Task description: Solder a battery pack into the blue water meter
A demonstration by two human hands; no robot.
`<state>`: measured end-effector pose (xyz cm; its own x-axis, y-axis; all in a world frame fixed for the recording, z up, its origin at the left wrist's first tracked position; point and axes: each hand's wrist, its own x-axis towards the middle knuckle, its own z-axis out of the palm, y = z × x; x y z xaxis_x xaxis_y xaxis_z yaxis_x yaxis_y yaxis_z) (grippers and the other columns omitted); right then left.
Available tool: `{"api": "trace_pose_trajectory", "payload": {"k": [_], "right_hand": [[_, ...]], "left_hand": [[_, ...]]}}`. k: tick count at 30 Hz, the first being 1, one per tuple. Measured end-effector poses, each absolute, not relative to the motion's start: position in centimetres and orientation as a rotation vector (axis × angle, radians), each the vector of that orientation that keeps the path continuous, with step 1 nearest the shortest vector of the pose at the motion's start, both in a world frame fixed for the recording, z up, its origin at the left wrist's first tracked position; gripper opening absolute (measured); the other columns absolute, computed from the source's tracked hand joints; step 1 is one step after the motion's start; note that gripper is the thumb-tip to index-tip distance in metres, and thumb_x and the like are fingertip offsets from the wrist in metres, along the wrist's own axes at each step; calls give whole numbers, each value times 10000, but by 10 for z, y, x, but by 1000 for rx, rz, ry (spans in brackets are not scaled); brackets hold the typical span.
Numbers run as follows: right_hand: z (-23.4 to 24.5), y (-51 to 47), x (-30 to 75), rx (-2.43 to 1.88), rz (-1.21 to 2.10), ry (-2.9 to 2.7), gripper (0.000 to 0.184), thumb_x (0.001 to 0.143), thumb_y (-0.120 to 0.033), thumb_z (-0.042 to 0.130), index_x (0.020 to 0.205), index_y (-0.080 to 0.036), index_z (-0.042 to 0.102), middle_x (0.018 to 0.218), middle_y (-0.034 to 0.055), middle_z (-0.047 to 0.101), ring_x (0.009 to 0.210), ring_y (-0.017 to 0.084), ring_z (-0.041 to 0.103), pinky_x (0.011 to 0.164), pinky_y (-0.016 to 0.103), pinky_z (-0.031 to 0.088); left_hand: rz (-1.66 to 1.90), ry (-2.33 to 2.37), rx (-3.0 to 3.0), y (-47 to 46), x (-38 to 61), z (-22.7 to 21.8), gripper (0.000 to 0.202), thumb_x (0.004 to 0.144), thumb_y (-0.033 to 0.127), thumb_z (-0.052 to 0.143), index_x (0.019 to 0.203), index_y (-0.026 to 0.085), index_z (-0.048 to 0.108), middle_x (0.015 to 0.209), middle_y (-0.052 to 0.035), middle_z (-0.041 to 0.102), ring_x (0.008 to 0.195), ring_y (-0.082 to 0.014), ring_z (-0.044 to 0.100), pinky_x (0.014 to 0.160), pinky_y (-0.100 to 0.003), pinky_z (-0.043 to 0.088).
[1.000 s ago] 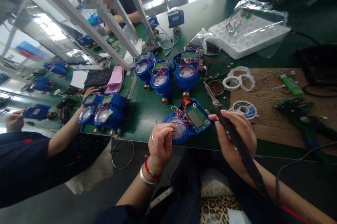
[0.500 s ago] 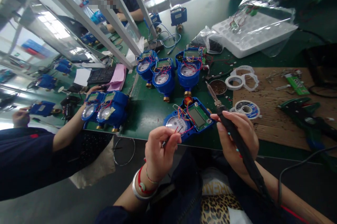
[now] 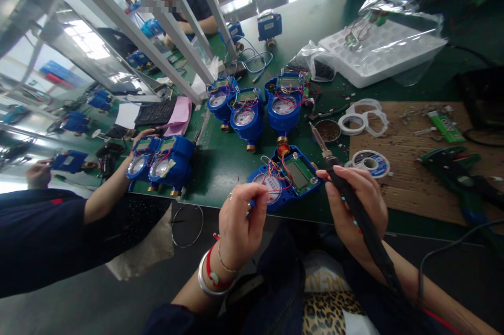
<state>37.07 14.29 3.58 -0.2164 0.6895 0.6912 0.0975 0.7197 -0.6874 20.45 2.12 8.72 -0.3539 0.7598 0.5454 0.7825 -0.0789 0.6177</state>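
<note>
A blue water meter point(image 3: 302, 188) with its housing open lies at the table's front edge, its round dial and grey display point(image 3: 297, 173) facing up. Thin red, yellow and dark wires point(image 3: 271, 169) loop across it. Over the dial's near side, my left hand point(image 3: 241, 224) is closed in a pinch on a thin red wire; the fingers hide part of it. My right hand point(image 3: 366, 203) grips a black soldering iron point(image 3: 349, 193) like a pen. Its metal tip points up and away, beyond the meter's right side, touching nothing.
Several open blue meters point(image 3: 283, 112) stand behind. At right are a solder spool point(image 3: 360, 159), a tin point(image 3: 326, 130), white tape point(image 3: 352, 124), green-handled pliers point(image 3: 452, 167) on cardboard point(image 3: 394, 151) and a white foam tray point(image 3: 366, 77). A co-worker's arm point(image 3: 110, 188) reaches in at left.
My left hand has turned slightly, and the wire ends at its fingertips have shifted. My right hand and the soldering iron stay nearly still. The whole view has moved slightly.
</note>
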Motion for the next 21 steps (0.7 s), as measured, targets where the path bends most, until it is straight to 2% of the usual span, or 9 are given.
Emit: {"api": "trace_pose_trajectory", "payload": {"k": [4,6,8,11,14,17,19,21], "right_hand": [[35,142,371,-633,641,-1717,457,818,-63,659,1241,-223,597,1060,66,675,974,206,649,853,383,542],[35,141,371,-638,649,-1704,451,822,-66,656,1239,-227,598,1055,63,674,964,205,653,853,383,542],[35,141,370,-639,656,-1702,449,827,-71,654,1242,-230,595,1050,59,679,960,205,654,857,386,539],[35,142,370,-641,658,-1696,427,838,-88,648,1236,-235,595,1049,56,679,959,206,656,853,385,543],[37,142,370,-636,661,-1692,418,836,-94,651,1226,-234,599,1043,58,676,952,202,656,842,378,558],[38,142,370,-643,665,-1699,420,836,-100,649,1230,-234,593,1030,59,686,955,205,646,837,386,564],[39,142,370,-643,650,-1701,410,844,-111,643,1230,-238,589,1013,53,696,948,203,642,836,387,565],[39,143,370,-650,622,-1706,403,850,-119,639,1229,-245,588,998,45,702,952,200,639,844,383,563]], "left_hand": [[-1859,-2026,-1668,25,197,99,315,922,130,562,1216,226,503,882,-12,717,568,-70,609,503,-180,486],[-2109,-1989,-1550,30,190,109,242,936,155,555,1166,218,515,879,-16,731,465,-48,562,404,-152,421],[-2331,-1977,-1452,33,182,119,103,932,181,573,1032,202,560,854,-11,729,399,-30,522,353,-139,379],[-2650,-1973,-1376,34,173,128,72,893,265,652,902,216,599,788,28,681,423,-22,540,377,-122,420],[-2803,-1944,-1433,34,174,129,125,831,328,724,824,242,633,745,38,607,582,-62,617,504,-159,537],[-2591,-1942,-1690,35,184,123,65,845,272,706,811,236,664,764,15,607,687,-105,640,661,-261,595],[-2195,-2020,-1884,35,193,119,45,863,184,670,863,227,683,828,-12,645,773,-130,656,720,-285,583],[-1698,-2036,-2042,36,201,115,147,858,100,643,934,218,687,915,-34,674,858,-141,663,769,-281,567]]}}
